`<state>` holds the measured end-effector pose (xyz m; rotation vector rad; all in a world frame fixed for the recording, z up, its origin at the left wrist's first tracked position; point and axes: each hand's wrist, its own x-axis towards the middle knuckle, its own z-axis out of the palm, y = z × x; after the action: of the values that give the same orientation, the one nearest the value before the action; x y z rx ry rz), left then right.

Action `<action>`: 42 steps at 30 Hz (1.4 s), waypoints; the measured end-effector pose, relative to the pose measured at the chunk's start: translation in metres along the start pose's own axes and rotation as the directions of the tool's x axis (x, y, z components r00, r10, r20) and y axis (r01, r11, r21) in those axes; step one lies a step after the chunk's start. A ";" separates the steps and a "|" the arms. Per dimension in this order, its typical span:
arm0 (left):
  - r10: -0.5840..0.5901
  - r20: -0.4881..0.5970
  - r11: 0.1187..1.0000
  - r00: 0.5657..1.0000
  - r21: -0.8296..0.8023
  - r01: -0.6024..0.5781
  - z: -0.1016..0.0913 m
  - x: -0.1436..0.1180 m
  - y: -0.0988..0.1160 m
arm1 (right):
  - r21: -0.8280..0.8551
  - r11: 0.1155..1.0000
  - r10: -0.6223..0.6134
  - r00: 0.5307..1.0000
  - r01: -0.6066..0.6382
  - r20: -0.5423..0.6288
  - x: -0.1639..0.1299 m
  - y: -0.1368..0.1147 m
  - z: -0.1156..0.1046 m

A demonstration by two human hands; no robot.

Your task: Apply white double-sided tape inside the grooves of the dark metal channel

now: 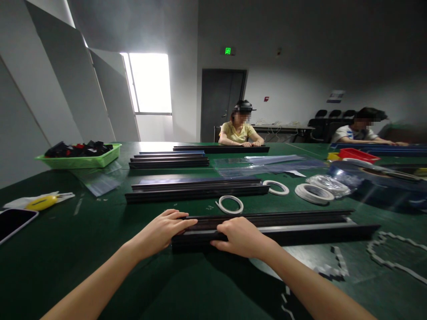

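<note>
A long black channel-shaped profile strip (320,233) lies across the green table in front of me, with a pale strip running along its inside. My left hand (165,231) grips its left end, fingers over the top edge. Further along, my right hand (238,235) is closed around the near wall, thumb below and curled fingers above; the fingertips are partly hidden. Just behind the strip lies a white tape roll (231,205) with a loose end.
More black profiles (196,192) lie beyond. At left are a green basket (83,163) of dark parts, a yellow cutter (42,202) and a phone (15,224). Tape rolls (313,194), clear film (267,165) and a red tray (358,155) sit right. Two people work across the table.
</note>
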<state>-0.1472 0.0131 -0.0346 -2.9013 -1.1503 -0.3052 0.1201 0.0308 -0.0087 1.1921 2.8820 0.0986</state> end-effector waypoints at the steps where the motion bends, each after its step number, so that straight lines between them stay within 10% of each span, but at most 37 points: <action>1: -0.002 0.002 1.000 1.000 -0.002 0.002 0.000 0.000 0.000 | -0.001 1.000 -0.003 1.000 0.003 0.001 0.000 0.000 0.000; 42: 0.020 0.045 1.000 0.999 -0.002 -0.020 -0.002 0.000 0.001 | 0.005 1.000 -0.022 1.000 0.022 -0.013 0.000 0.001 0.001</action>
<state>-0.1469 0.0123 -0.0322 -2.9338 -1.1269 -0.2422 0.1211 0.0315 -0.0094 1.1644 2.9073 0.0991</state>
